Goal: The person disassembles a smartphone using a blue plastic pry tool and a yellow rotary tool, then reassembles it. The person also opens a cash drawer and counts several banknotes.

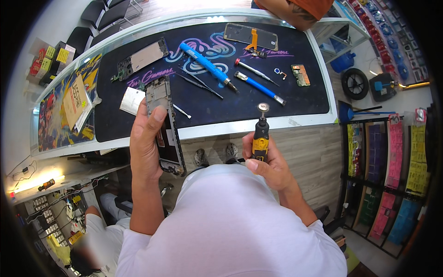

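Observation:
My left hand (148, 138) is closed around a dismantled phone frame (159, 94), held upright over the table's near edge, thumb on its inner face. My right hand (272, 168) grips a yellow and black rotary tool (261, 144), tipped with a small round disc (263, 107) that points away from me. The disc and the frame are well apart. Partly behind the frame lies a silvery white flat piece (132, 100). On the mat beyond are tweezers (201, 83), a thick blue pen-shaped tool (205, 63), a red-capped screwdriver (256, 71) and a blue-handled tool (260, 87).
The dark mat (304, 104) also bears another phone frame (146, 59), a clear back cover (235, 34) with an orange flex cable (254, 39), and a small circuit board (301, 75). A person in orange (302, 9) leans at the far edge. Another person (108, 235) sits at lower left.

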{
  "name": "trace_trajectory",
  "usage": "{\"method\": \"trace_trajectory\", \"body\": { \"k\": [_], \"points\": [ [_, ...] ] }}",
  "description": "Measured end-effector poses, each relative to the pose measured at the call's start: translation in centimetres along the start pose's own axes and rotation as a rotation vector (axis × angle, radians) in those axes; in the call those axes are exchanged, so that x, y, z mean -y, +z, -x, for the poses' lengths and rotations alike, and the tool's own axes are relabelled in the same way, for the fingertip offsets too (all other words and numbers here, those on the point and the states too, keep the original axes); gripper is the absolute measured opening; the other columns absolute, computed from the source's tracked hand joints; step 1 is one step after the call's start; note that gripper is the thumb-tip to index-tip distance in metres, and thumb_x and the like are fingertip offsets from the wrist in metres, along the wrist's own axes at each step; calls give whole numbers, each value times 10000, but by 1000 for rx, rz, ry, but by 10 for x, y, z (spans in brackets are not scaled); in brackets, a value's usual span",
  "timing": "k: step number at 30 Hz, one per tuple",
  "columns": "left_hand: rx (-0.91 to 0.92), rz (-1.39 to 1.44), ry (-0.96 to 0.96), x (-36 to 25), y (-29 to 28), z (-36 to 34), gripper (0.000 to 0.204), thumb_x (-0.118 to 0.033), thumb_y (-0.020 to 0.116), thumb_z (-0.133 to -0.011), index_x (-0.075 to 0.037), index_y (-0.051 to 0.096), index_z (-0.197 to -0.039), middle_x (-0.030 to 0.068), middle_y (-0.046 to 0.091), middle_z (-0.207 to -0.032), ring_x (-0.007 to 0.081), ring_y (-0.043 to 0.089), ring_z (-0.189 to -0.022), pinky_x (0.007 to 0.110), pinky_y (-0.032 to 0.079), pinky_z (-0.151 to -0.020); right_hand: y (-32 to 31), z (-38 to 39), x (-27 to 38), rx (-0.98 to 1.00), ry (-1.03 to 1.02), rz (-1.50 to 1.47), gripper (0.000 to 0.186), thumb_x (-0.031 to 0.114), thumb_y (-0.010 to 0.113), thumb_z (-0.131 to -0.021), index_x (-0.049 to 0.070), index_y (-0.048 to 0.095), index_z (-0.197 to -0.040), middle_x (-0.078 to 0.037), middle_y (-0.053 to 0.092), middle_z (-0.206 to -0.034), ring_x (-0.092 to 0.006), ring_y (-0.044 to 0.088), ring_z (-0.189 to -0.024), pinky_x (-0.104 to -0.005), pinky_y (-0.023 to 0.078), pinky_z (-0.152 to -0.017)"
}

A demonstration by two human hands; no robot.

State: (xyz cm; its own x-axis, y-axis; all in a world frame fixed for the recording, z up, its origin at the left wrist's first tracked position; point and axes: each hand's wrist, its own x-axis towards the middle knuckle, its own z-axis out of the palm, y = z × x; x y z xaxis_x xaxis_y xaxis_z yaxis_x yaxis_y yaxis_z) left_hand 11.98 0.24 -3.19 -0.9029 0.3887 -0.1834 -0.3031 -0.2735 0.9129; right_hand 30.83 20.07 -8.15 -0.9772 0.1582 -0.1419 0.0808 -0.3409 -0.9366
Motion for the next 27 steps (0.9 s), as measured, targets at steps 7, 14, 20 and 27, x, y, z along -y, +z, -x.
{"method": "trace_trajectory", "body": {
  "k": [7,14,20,27],
  "points": [
    [66,48,13,7,1,-1,604,-381,635,-1066,-18,454,-1514,35,599,-1027,37,534,-571,173,452,-484,1,0,3,3,-24,70,523,152,733,-972,50,523,-1440,-1,512,-1027,-88,474,-930,-275,413,-844],
    [46,168,-18,12,-7,0,541,-331,531,-1112,-5,425,-1529,47,576,-1010,73,545,-572,195,447,-474,0,1,1,16,-43,116,524,174,741,-984,42,522,-1441,13,507,-1009,-80,462,-902,-268,408,-820],
    [384,453,14,9,-15,-3,339,-242,525,-1110,-12,524,-1359,105,613,-1091,184,653,-795,303,556,-688,1,2,4,12,-7,117,524,163,730,-998,40,512,-1459,-6,547,-1089,-75,466,-919,-261,419,-845],
    [284,596,-173,8,-20,-1,378,-316,498,-1103,-6,551,-1314,114,586,-1018,231,645,-842,368,545,-716,10,9,21,-73,99,239,591,130,722,-1003,-8,456,-1513,-60,583,-1294,-102,538,-1119,-287,456,-990]
  ]
}}
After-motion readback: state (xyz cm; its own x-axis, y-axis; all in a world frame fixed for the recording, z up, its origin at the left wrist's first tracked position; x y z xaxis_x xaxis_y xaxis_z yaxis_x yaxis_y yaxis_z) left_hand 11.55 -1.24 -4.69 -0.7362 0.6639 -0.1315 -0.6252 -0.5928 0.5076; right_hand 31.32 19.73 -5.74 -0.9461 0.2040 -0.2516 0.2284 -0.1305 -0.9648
